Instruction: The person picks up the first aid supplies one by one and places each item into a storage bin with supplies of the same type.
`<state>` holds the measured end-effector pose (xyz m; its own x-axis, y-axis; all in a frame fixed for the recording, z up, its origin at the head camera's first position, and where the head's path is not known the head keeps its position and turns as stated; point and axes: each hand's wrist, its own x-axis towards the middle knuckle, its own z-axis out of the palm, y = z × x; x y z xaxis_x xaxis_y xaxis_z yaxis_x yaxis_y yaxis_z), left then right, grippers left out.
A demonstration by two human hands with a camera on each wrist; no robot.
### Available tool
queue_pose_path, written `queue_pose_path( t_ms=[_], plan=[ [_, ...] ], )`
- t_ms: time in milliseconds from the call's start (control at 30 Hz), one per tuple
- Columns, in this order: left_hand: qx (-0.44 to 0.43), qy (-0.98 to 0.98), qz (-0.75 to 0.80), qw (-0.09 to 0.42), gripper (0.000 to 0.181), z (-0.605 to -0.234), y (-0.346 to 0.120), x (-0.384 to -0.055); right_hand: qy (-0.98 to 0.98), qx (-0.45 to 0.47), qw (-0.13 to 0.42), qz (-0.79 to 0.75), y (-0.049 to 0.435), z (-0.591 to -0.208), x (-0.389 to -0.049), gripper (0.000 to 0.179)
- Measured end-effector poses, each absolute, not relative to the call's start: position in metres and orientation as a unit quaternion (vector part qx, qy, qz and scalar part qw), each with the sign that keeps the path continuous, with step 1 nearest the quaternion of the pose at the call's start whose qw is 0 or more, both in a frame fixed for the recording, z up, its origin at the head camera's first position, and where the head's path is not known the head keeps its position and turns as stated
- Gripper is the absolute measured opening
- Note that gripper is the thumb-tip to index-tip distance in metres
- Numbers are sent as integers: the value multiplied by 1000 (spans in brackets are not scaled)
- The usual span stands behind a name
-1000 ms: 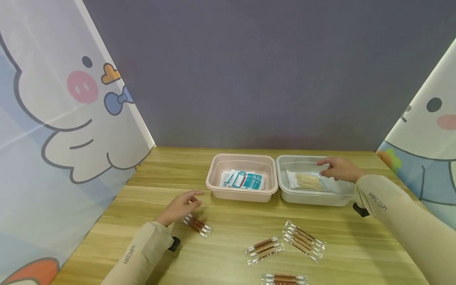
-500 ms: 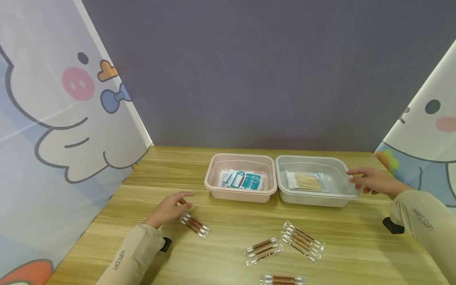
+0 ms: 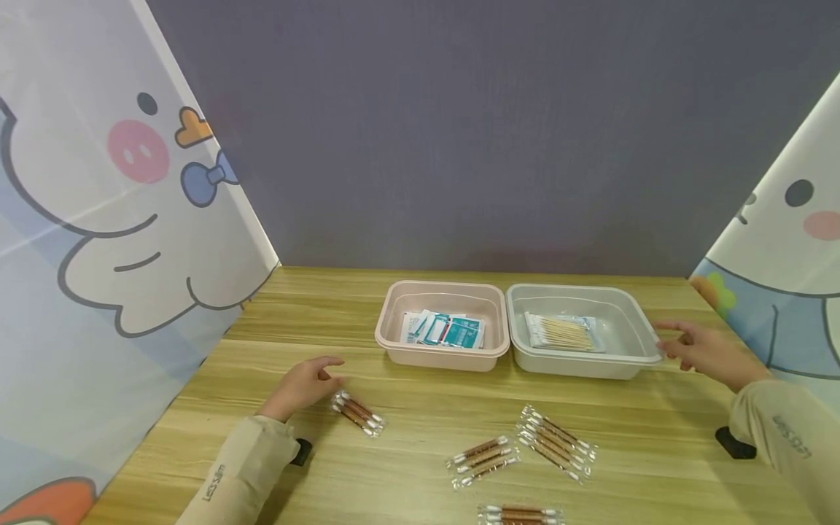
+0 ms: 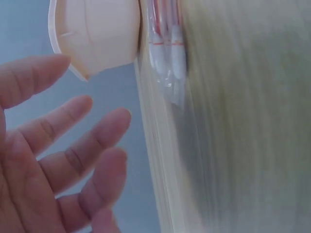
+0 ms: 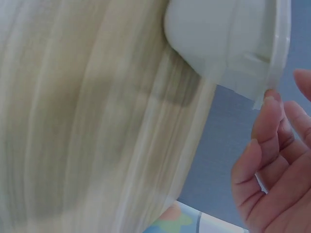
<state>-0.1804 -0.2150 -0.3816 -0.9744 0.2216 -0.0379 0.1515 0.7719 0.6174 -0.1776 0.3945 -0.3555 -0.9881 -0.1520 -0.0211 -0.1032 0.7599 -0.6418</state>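
Note:
My left hand (image 3: 303, 386) hovers with relaxed fingers behind and left of a clear packet of brown-stemmed cotton swabs (image 3: 358, 413), holding nothing. In the left wrist view its fingers (image 4: 77, 160) are spread apart, and the packet's white tips (image 4: 167, 58) lie beyond them. My right hand (image 3: 712, 355) is at the right end of a pale grey-green bin (image 3: 590, 366), fingers loosely bent. A fingertip meets the bin's rim in the right wrist view; whether it touches I cannot tell. Inside that bin lies a bag of wooden-stemmed cotton swabs (image 3: 564, 333).
A pink bin (image 3: 441, 359) with blue-and-white sachets (image 3: 453, 332) stands left of the grey-green one. More brown swab packets lie toward the front: one in the middle (image 3: 484, 461), one to its right (image 3: 558, 442), one at the bottom edge (image 3: 521, 515). Cartoon-printed panels flank the wooden table.
My right hand has moved from over the grey-green bin to the right, beyond its right rim. My left hand has drawn slightly left. The bag of cotton swabs stays in the bin.

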Motion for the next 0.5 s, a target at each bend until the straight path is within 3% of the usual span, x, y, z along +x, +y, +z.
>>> queue_pose_path(
  t_ms=[500],
  plan=[
    [71, 947, 298, 96, 43, -385, -215, -178, 932, -38, 24, -360, 388, -370, -170, 50]
  ],
)
